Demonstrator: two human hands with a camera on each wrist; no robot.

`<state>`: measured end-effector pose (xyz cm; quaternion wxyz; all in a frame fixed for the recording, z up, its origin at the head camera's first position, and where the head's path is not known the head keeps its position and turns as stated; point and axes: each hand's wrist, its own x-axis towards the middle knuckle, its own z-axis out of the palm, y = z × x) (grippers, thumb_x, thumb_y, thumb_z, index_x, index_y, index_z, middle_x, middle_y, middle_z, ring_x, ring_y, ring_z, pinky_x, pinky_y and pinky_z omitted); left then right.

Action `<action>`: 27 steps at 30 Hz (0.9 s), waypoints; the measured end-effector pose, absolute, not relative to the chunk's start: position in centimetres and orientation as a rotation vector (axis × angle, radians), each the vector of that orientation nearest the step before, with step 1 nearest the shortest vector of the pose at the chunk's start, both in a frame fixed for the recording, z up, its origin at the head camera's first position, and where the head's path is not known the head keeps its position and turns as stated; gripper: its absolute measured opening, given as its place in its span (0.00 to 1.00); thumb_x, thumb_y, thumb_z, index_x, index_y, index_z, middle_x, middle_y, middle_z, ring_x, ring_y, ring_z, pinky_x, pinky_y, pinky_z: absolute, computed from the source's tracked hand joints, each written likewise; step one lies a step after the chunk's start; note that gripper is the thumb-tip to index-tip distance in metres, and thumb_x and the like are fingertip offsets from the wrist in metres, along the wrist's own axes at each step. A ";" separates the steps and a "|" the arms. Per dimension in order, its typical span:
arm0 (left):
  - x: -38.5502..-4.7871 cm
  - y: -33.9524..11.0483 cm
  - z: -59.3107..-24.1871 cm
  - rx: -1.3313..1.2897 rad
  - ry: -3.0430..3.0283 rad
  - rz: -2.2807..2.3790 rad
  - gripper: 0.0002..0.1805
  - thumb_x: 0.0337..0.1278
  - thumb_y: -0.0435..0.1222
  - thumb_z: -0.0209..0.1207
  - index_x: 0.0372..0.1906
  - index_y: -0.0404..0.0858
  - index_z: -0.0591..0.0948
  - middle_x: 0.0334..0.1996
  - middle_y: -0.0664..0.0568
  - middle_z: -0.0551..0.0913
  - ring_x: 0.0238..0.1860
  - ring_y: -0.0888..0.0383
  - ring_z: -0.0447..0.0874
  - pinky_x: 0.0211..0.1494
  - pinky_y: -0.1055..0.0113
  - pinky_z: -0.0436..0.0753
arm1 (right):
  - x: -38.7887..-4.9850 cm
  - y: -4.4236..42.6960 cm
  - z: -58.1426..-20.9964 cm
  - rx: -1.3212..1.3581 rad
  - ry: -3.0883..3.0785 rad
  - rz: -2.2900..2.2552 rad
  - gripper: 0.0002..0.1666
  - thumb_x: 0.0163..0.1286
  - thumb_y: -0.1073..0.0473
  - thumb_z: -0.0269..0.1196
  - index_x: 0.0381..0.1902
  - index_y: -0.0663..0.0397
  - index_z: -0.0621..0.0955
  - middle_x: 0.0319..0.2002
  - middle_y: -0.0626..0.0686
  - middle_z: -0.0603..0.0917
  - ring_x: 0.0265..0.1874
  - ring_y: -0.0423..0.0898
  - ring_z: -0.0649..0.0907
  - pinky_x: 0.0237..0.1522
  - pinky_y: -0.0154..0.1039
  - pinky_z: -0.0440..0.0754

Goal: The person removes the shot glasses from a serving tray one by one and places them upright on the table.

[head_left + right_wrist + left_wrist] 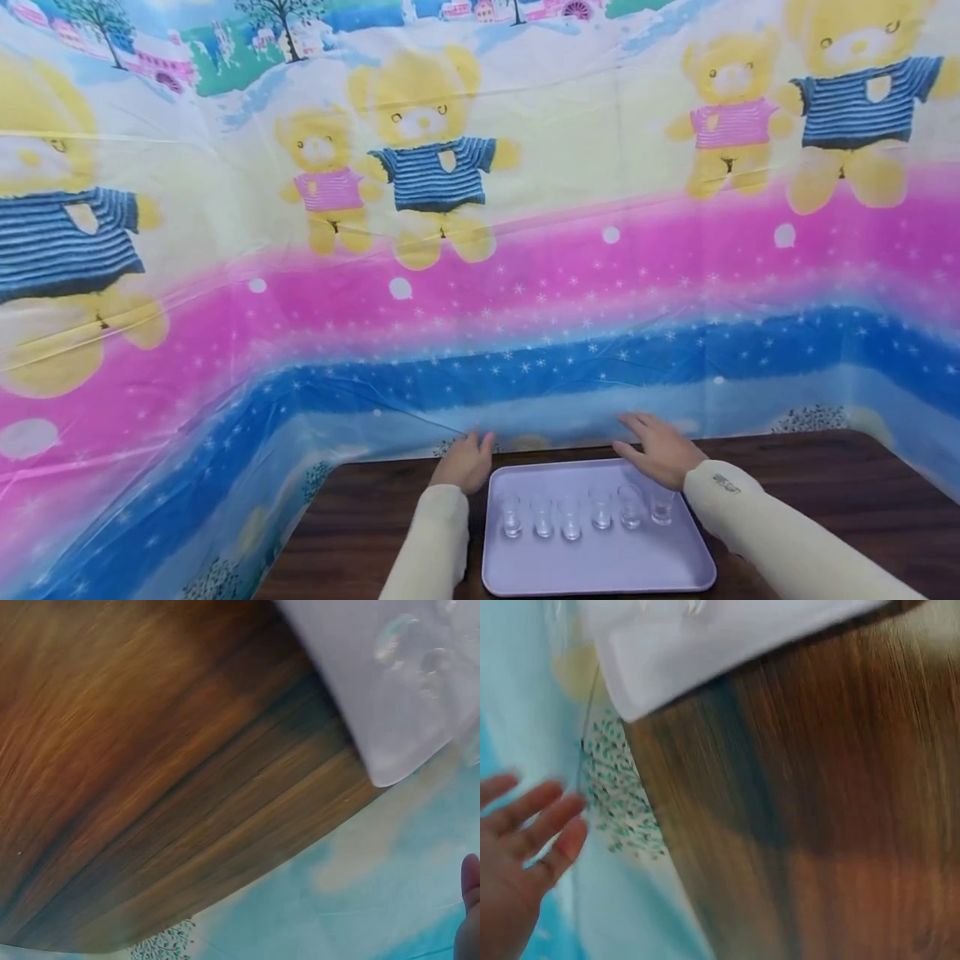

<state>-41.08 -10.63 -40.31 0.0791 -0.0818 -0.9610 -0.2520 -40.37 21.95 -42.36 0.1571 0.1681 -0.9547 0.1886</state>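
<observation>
A pale lilac tray [592,567] lies on the dark wooden table, with several small clear glasses [572,525] in a row across it. My left hand [463,463] is in the air near the tray's back left corner, fingers relaxed and holding nothing. Over the back right corner is my right hand [660,450], its fingers extended and thumb apart, also holding nothing. In the left wrist view the left hand [525,847] has its fingers spread, away from the tray [667,667]. Only part of the right hand [471,907] shows at the right wrist view's edge, apart from the tray [375,712].
The wooden table [360,533] extends on both sides of the tray. Behind its back edge hangs a printed cloth [525,292] with bears, pink and blue bands and snowflakes, which also runs along the left and right sides.
</observation>
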 end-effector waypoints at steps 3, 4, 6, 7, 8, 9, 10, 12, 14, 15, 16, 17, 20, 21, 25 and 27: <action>-41.2 -12.4 -41.0 -0.303 -2.927 -0.897 0.27 0.73 0.47 0.39 0.62 0.31 0.71 0.55 0.37 0.75 0.56 0.41 0.73 0.56 0.46 0.69 | -39.6 23.1 -42.1 0.489 -2.744 0.538 0.32 0.72 0.43 0.52 0.65 0.57 0.70 0.62 0.64 0.69 0.60 0.63 0.68 0.57 0.61 0.64; -41.3 -13.0 -41.4 -0.322 -2.934 -0.951 0.25 0.73 0.45 0.40 0.60 0.31 0.73 0.50 0.38 0.77 0.51 0.42 0.76 0.52 0.47 0.72 | -39.3 23.4 -42.0 0.493 -2.745 0.542 0.30 0.72 0.45 0.53 0.63 0.58 0.71 0.60 0.63 0.71 0.59 0.63 0.69 0.56 0.61 0.65; -41.2 -13.7 -42.2 -0.349 -2.918 -1.089 0.21 0.72 0.41 0.44 0.55 0.30 0.75 0.41 0.40 0.79 0.41 0.45 0.79 0.43 0.50 0.76 | -38.8 23.8 -41.8 0.499 -2.751 0.543 0.27 0.71 0.47 0.55 0.60 0.59 0.74 0.57 0.61 0.73 0.57 0.61 0.72 0.54 0.60 0.68; -41.2 -14.0 -42.6 -0.356 -2.903 -1.165 0.19 0.71 0.40 0.45 0.53 0.30 0.75 0.38 0.42 0.79 0.36 0.48 0.79 0.38 0.52 0.77 | -38.7 24.1 -41.8 0.498 -2.757 0.543 0.26 0.70 0.47 0.56 0.58 0.58 0.75 0.54 0.59 0.75 0.55 0.59 0.73 0.53 0.58 0.69; -41.1 -14.2 -43.1 -0.358 -2.887 -1.233 0.17 0.70 0.38 0.46 0.52 0.29 0.75 0.34 0.43 0.78 0.32 0.50 0.79 0.34 0.55 0.78 | -38.6 24.3 -41.9 0.504 -2.764 0.536 0.25 0.69 0.47 0.57 0.57 0.57 0.76 0.52 0.57 0.76 0.53 0.57 0.74 0.51 0.57 0.71; -41.0 -14.4 -43.5 -0.355 -2.872 -1.288 0.15 0.70 0.37 0.48 0.51 0.30 0.75 0.32 0.45 0.78 0.28 0.52 0.78 0.31 0.58 0.77 | -38.5 24.4 -41.9 0.513 -2.770 0.541 0.24 0.68 0.47 0.58 0.55 0.56 0.76 0.50 0.55 0.76 0.51 0.55 0.75 0.50 0.55 0.72; -41.0 -14.5 -43.9 -0.356 -2.853 -1.332 0.13 0.68 0.35 0.49 0.49 0.30 0.75 0.32 0.45 0.78 0.27 0.52 0.78 0.30 0.59 0.77 | -38.5 24.6 -42.0 0.520 -2.776 0.547 0.23 0.67 0.47 0.59 0.54 0.55 0.77 0.48 0.52 0.77 0.48 0.53 0.76 0.47 0.54 0.73; -41.0 -14.6 -44.6 -0.356 -2.829 -1.391 0.12 0.67 0.33 0.51 0.49 0.29 0.75 0.32 0.46 0.77 0.26 0.53 0.78 0.28 0.61 0.78 | -38.4 25.0 -42.3 0.527 -2.796 0.558 0.22 0.66 0.46 0.60 0.52 0.52 0.77 0.44 0.48 0.76 0.43 0.47 0.77 0.43 0.50 0.74; -40.9 -14.7 -45.2 -0.356 -2.820 -1.424 0.12 0.65 0.30 0.52 0.50 0.28 0.74 0.32 0.46 0.77 0.27 0.54 0.79 0.28 0.62 0.78 | -38.1 25.4 -42.6 0.539 -2.808 0.589 0.20 0.66 0.46 0.61 0.50 0.50 0.77 0.40 0.45 0.76 0.38 0.43 0.76 0.39 0.46 0.74; -40.9 -14.7 -45.5 -0.358 -2.821 -1.441 0.12 0.64 0.29 0.52 0.50 0.28 0.74 0.32 0.46 0.77 0.27 0.54 0.79 0.29 0.62 0.79 | -38.0 25.5 -42.7 0.549 -2.807 0.607 0.19 0.65 0.46 0.61 0.49 0.49 0.78 0.38 0.44 0.75 0.36 0.42 0.75 0.37 0.45 0.74; -40.9 -14.8 -45.8 -0.359 -2.828 -1.455 0.12 0.63 0.28 0.53 0.50 0.27 0.73 0.31 0.46 0.77 0.26 0.54 0.79 0.29 0.61 0.79 | -37.8 25.7 -42.9 0.558 -2.806 0.619 0.18 0.65 0.46 0.62 0.48 0.49 0.78 0.37 0.43 0.74 0.34 0.41 0.74 0.35 0.43 0.73; -40.9 -14.9 -46.0 -0.362 -2.840 -1.456 0.12 0.63 0.27 0.53 0.49 0.27 0.73 0.30 0.47 0.77 0.26 0.54 0.79 0.29 0.62 0.79 | -37.5 25.8 -43.0 0.569 -2.803 0.616 0.18 0.65 0.46 0.62 0.47 0.48 0.78 0.35 0.41 0.73 0.32 0.40 0.73 0.34 0.41 0.73; -40.8 -15.1 -46.8 -0.393 -2.876 -1.431 0.10 0.62 0.27 0.54 0.47 0.28 0.73 0.28 0.48 0.77 0.25 0.55 0.78 0.29 0.62 0.78 | -36.8 26.0 -43.5 0.614 -2.787 0.624 0.18 0.63 0.46 0.64 0.46 0.48 0.78 0.31 0.41 0.71 0.29 0.40 0.72 0.31 0.38 0.71; -40.8 -15.1 -46.9 -0.409 -2.890 -1.410 0.09 0.62 0.28 0.55 0.45 0.28 0.73 0.28 0.48 0.77 0.25 0.56 0.77 0.29 0.62 0.77 | -36.6 26.1 -43.7 0.620 -2.785 0.629 0.18 0.62 0.46 0.65 0.46 0.48 0.78 0.31 0.41 0.71 0.29 0.40 0.72 0.31 0.38 0.71; -40.8 -15.0 -47.3 -0.449 -2.934 -1.286 0.09 0.62 0.33 0.58 0.43 0.32 0.76 0.28 0.51 0.77 0.27 0.57 0.75 0.32 0.60 0.74 | -35.9 26.1 -44.3 0.614 -2.784 0.639 0.19 0.60 0.47 0.67 0.45 0.47 0.77 0.31 0.42 0.71 0.28 0.39 0.71 0.29 0.36 0.70; -40.9 -14.7 -47.2 -0.444 -2.953 -1.230 0.09 0.61 0.35 0.59 0.42 0.34 0.77 0.29 0.52 0.76 0.29 0.57 0.74 0.35 0.59 0.74 | -35.8 26.1 -44.5 0.609 -2.773 0.637 0.18 0.59 0.48 0.67 0.44 0.47 0.77 0.30 0.42 0.71 0.28 0.39 0.71 0.29 0.35 0.70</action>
